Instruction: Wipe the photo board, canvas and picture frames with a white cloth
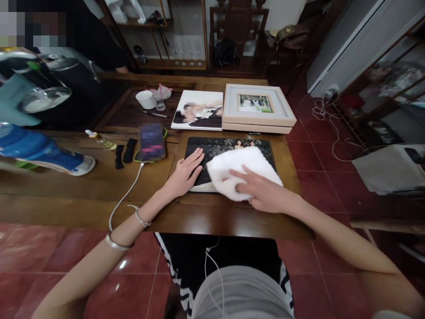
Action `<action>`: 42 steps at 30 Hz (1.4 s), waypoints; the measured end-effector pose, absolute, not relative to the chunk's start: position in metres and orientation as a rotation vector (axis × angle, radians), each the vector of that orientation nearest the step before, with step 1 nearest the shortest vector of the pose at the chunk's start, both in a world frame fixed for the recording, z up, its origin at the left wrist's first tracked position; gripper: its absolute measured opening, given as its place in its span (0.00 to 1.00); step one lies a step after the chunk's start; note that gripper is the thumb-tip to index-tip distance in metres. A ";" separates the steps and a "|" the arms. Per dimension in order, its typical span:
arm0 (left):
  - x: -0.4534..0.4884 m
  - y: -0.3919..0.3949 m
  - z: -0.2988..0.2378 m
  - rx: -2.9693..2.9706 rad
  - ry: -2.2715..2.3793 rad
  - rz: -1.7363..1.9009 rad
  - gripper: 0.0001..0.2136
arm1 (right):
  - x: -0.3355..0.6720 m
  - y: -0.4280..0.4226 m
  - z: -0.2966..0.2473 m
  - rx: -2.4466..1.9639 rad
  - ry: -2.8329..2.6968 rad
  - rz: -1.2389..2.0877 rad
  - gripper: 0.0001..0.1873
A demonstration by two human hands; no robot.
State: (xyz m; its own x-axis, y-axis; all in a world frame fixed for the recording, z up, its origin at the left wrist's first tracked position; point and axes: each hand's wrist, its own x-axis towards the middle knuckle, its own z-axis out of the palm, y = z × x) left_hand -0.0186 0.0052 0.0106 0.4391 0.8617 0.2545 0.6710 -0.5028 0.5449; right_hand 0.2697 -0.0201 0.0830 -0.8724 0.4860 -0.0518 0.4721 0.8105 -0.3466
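A dark photo panel (pixel 195 146) lies flat on the wooden table near its front edge, with two small figures and pale blossoms printed at its top. My left hand (pixel 186 173) rests flat on the panel's left side, fingers stretched out, holding nothing. A fluffy white cloth (pixel 254 160) covers much of the panel's middle and right. My right hand (pixel 262 188) presses on this cloth and grips it, with some fingers sunk into its folds. The print underneath the cloth is hidden.
Behind the panel stand a white-edged photo print (pixel 197 122) and stacked pale frames (pixel 259 122). To the left are a phone (pixel 151 144) on a white cable, black strips (pixel 129 150), a dropper bottle (pixel 102 140), a blue-labelled bottle (pixel 43 148) and a white cup (pixel 145 100). A person in black is at the far left.
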 end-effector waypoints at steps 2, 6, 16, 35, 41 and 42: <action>-0.018 0.006 0.010 2.353 1.310 0.710 0.23 | 0.277 -0.009 0.081 -0.971 -2.846 0.492 0.22; -0.018 0.006 0.009 2.374 1.306 0.710 0.22 | 0.261 0.027 0.080 -1.163 -2.671 0.491 0.16; -0.019 0.008 0.004 2.385 1.378 0.711 0.21 | 0.149 0.085 0.087 -0.888 -2.593 0.773 0.11; -0.020 0.009 0.005 2.364 1.287 0.794 0.21 | 0.317 -0.003 0.065 -1.300 -2.602 0.312 0.18; -0.021 0.008 0.009 2.377 1.279 0.779 0.21 | 0.303 -0.092 0.074 -1.057 -2.758 0.498 0.21; -0.021 0.008 0.009 2.380 1.279 0.771 0.22 | 0.304 -0.098 0.076 -1.035 -2.766 0.529 0.21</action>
State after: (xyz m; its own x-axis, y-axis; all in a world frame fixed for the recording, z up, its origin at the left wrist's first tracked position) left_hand -0.0207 0.0084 0.0092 0.4505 0.8394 0.3042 0.6607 -0.5426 0.5188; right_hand 0.3039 -0.0979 0.0758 -0.7530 0.6580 0.0089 0.6083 0.7012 -0.3720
